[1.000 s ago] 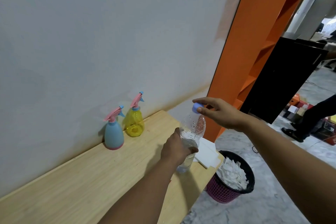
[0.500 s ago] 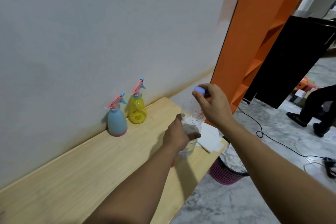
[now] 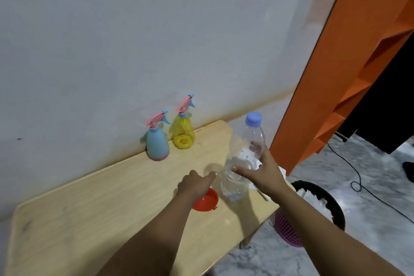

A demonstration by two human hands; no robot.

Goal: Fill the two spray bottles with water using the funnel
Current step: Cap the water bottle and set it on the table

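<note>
Right hand (image 3: 263, 171) wraps the clear water bottle (image 3: 243, 163), thumb across its front; bottle upright on the wooden table (image 3: 89, 219), blue cap (image 3: 253, 118) on. Left hand (image 3: 195, 185) reaches over the red funnel (image 3: 207, 200) (finger posture unclear, funnel partly covered). Blue spray bottle (image 3: 157, 141) and yellow spray bottle (image 3: 183, 131) stand side by side against the wall, heads fitted. Purple wastebasket (image 3: 289, 231) sits beyond the table's edge.

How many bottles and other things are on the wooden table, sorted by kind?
Spray bottles: 2, a blue plastic spray bottle and a yellow plastic spray bottle
Water bottles: 1, a clear plastic water bottle with a blue cap
Funnels: 1, a red plastic funnel
Total: 4
</note>
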